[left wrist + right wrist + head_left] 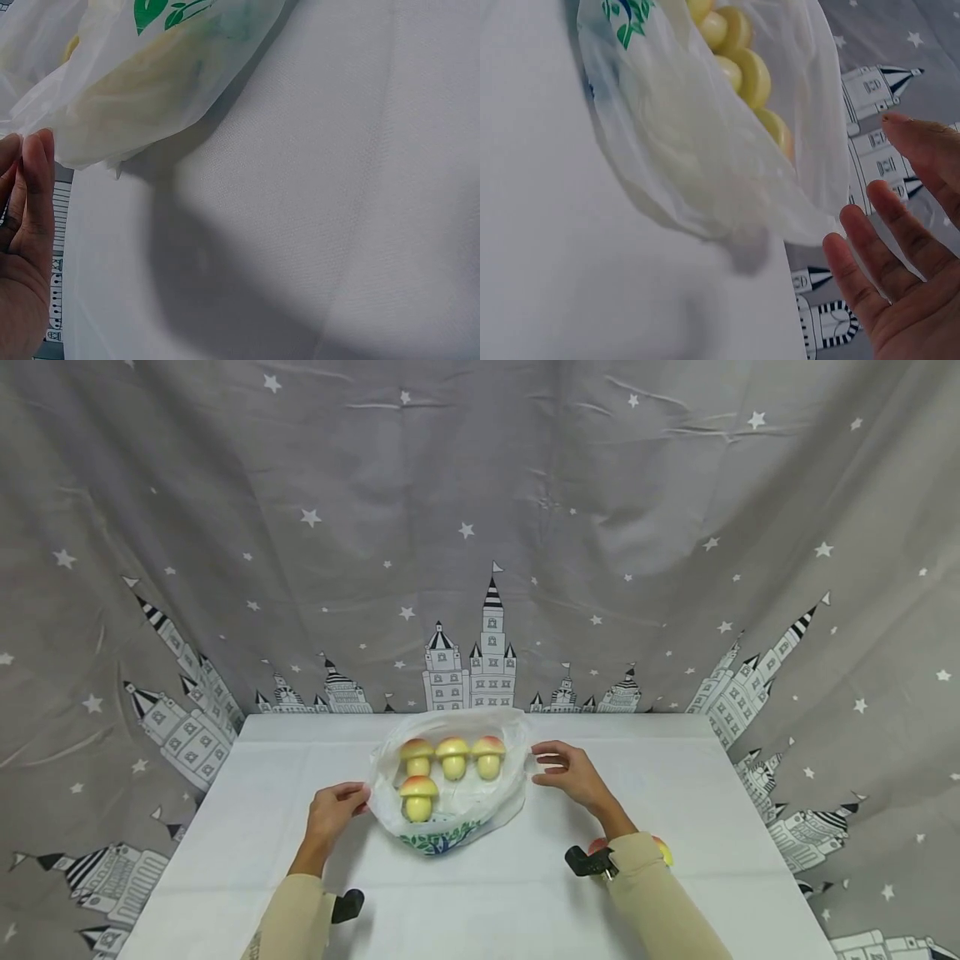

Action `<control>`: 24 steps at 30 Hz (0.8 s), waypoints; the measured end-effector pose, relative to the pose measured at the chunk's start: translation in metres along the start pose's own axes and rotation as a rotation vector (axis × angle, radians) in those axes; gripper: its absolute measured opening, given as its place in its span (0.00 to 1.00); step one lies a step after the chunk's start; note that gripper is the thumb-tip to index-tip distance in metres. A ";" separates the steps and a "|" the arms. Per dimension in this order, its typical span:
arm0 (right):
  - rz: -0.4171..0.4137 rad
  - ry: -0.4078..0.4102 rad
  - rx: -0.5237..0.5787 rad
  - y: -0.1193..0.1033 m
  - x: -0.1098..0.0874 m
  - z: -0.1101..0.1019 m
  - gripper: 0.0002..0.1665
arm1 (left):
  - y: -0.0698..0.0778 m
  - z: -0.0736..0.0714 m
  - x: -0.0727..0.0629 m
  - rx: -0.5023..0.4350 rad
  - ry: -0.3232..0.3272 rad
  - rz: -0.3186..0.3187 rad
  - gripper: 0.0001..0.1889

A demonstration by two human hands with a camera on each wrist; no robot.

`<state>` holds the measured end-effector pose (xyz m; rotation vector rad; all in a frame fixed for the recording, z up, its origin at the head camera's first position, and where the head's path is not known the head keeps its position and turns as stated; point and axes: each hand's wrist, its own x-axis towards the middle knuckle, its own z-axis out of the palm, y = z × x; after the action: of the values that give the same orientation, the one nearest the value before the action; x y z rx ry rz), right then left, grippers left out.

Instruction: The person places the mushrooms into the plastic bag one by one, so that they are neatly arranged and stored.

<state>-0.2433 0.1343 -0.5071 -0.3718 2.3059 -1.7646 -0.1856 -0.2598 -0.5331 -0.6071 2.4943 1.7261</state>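
Observation:
A white translucent plastic bag [491, 835] with a green leaf print lies on the table, its mouth spread wide. Inside sit several toy mushrooms [453, 758] with yellow stems and red-yellow caps, three in a row at the back and one in front at the left. At the bag's left rim, my left hand [330, 817] pinches the plastic between thumb and fingers; the left wrist view shows these fingertips [41, 150] at the edge. My right hand [573, 775] is beside the right rim, fingers apart and loosely bent, with nothing between them.
Red-and-yellow objects [663, 850] lie on the table under my right forearm, mostly hidden by the sleeve. The white table [450, 910] ends at a grey curtain [465, 485] printed with stars and castles.

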 end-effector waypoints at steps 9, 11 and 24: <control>0.000 0.062 -0.025 0.012 -0.022 -0.039 0.30 | 0.005 0.001 0.004 -0.008 0.007 0.006 0.16; 0.009 0.076 -0.039 0.016 -0.027 -0.047 0.30 | 0.004 0.002 0.005 -0.010 0.005 0.002 0.16; 0.033 0.109 -0.003 0.041 -0.063 -0.082 0.31 | 0.002 -0.001 -0.001 -0.010 -0.001 0.004 0.17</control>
<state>-0.2132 0.2397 -0.5249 -0.2426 2.3736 -1.8079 -0.1851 -0.2598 -0.5306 -0.6023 2.4887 1.7412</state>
